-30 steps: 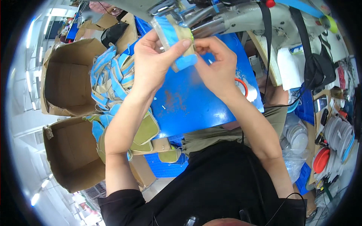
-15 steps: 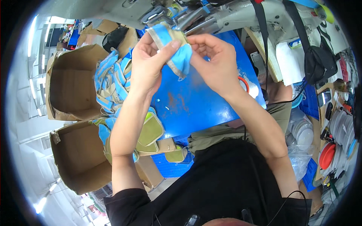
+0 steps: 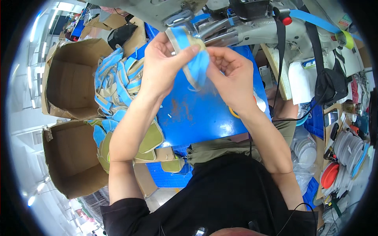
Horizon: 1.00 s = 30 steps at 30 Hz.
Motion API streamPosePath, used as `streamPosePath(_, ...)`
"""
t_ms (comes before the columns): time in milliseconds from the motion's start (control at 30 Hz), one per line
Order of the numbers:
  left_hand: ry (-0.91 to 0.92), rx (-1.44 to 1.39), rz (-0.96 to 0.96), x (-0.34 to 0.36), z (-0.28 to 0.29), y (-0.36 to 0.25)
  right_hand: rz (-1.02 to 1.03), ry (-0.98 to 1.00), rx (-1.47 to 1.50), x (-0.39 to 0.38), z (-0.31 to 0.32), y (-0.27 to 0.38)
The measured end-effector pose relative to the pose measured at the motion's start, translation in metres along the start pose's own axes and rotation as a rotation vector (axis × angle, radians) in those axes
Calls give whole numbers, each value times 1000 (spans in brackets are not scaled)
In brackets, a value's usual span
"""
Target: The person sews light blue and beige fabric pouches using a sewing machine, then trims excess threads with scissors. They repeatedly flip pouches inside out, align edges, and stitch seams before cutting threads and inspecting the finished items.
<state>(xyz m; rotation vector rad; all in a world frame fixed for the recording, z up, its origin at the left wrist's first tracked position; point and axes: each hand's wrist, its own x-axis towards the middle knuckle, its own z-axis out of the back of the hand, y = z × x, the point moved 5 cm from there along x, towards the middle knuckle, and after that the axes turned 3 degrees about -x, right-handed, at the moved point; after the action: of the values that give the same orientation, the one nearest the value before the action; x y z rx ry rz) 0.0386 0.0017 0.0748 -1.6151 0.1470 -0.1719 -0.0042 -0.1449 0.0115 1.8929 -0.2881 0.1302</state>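
Between my hands is a blue and beige fabric piece (image 3: 198, 67), lifted above the blue tabletop (image 3: 185, 118) in front of a sewing machine (image 3: 220, 29). My left hand (image 3: 163, 65) is closed on it, thumb pressed on its face near the olive part. At the piece's right edge, my right hand (image 3: 230, 72) pinches it with thumb and curled fingers. A loose thread hangs from the lower end. Under my right wrist, a yellow-orange ring handle (image 3: 234, 113) shows in part.
At left lie a heap of blue and beige strips (image 3: 120, 80) and two cardboard boxes (image 3: 55, 90). Olive fabric pieces (image 3: 151, 137) are stacked by my left forearm. A black pouch (image 3: 330, 84) hangs at right, near a blue tape (image 3: 315, 19) and thread cones (image 3: 348, 145).
The view has shifted slightly, so more of the machine shows at the top. Both hands keep their hold on the fabric piece, which has barely turned.
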Motion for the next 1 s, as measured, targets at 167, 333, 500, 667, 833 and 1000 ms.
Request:
streamPosePath(167,15,-26,-10,7,5,-2,-148,64,65,-3,-1,13)
streamPosePath(333,8,6,1,-12,-4,-8,-114,66,69,-2,1,14)
streamPosePath(500,46,179,-63,-21,7,-7,-77,68,61,-2,5,3)
streamPosePath(667,26,-153,199,-28,-3,-5,-74,93,32,-6,7,3)
streamPosePath(833,-25,-256,284,-31,-5,2,-82,117,59,-10,9,7)
streamPosePath(1000,-56,-231,256,-25,-6,4,-133,116,172,-15,7,1)
